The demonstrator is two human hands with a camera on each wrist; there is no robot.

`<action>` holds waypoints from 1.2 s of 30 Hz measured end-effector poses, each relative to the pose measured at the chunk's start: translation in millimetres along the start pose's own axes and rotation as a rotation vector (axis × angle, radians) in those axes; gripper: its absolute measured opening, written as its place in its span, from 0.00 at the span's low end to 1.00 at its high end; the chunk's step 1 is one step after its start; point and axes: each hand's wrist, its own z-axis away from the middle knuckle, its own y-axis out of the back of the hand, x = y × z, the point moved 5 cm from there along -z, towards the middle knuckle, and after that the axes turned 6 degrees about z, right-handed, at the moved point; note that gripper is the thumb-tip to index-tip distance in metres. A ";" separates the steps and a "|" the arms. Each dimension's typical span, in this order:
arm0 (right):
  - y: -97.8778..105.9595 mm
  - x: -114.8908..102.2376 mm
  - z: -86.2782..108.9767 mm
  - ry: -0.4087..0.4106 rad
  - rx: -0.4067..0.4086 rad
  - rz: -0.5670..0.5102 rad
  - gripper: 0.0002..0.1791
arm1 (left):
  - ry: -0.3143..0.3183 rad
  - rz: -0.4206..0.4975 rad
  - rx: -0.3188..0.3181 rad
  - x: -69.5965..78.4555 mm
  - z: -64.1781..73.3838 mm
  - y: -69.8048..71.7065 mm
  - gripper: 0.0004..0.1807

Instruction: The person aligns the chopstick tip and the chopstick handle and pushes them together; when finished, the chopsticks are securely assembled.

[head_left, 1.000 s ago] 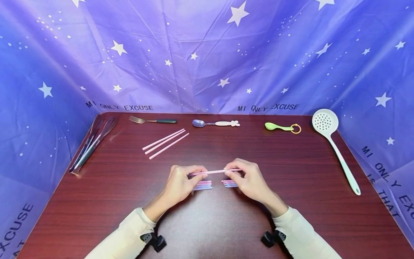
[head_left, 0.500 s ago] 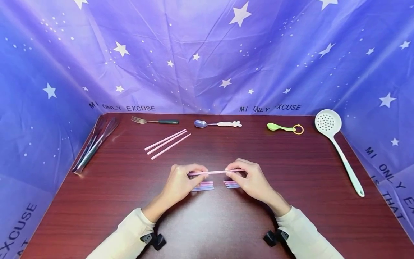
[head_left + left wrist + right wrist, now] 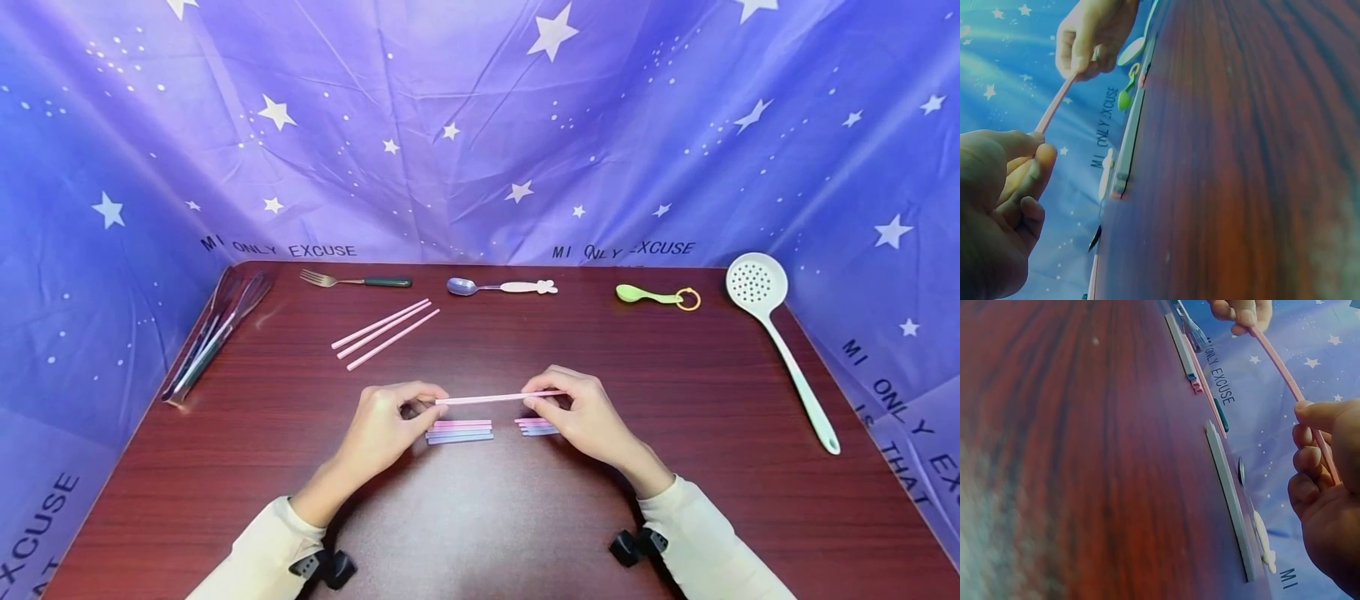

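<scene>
A thin pink straw (image 3: 483, 399) is held level between my two hands, above the middle of the table. My left hand (image 3: 390, 425) pinches its left end between thumb and index finger. Toward the other end, my right hand (image 3: 577, 412) grips it with thumb and fingers, and in the right wrist view the straw (image 3: 1279, 362) bows slightly and runs on under the palm. Just below on the table lie two rows of pink and blue pieces: a left row (image 3: 461, 432) beside the left fingers, and a right row (image 3: 531, 427) partly hidden by the right hand.
Three pink straws (image 3: 381, 332) lie slanted behind the left hand. Along the back edge are a fork (image 3: 356, 280), a spoon (image 3: 502, 287) and a green spoon (image 3: 648, 294). Tongs or a whisk-like metal utensil (image 3: 213, 342) lies far left, a white skimmer (image 3: 780, 350) far right.
My left hand has slid left along the straw to its end, baring more of the straw and the left row of pieces. The right hand stays nearly in place.
</scene>
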 end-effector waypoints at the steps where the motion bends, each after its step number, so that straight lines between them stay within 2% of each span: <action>1: 0.1 0.0 0.1 -0.003 -0.001 -0.005 0.06 | -0.004 -0.002 0.001 0.2 0.7 1.2 0.07; 9: 1.4 3.3 1.2 -0.015 -0.006 0.008 0.07 | -0.032 -0.010 0.035 -6.4 8.7 14.8 0.06; 17: 8.8 13.1 -0.5 -0.029 0.004 -0.002 0.05 | 0.045 0.000 0.076 -24.0 15.3 38.8 0.07; 20: 10.5 19.3 -0.1 -0.052 -0.044 0.029 0.04 | 0.078 0.003 0.095 -33.2 16.6 46.5 0.06; 24: 9.9 28.5 3.2 -0.091 -0.171 0.064 0.05 | 0.114 -0.007 0.141 -44.6 16.7 55.2 0.05; 27: 7.5 33.1 5.8 -0.087 -0.248 0.065 0.06 | 0.150 -0.025 0.190 -54.5 16.2 60.6 0.05; 32: 4.9 34.2 7.7 -0.013 -0.288 0.082 0.06 | 0.205 -0.091 0.260 -70.2 16.4 67.6 0.04; 36: 4.3 33.2 9.2 0.002 -0.310 0.115 0.07 | 0.202 -0.156 0.311 -77.8 17.0 70.2 0.04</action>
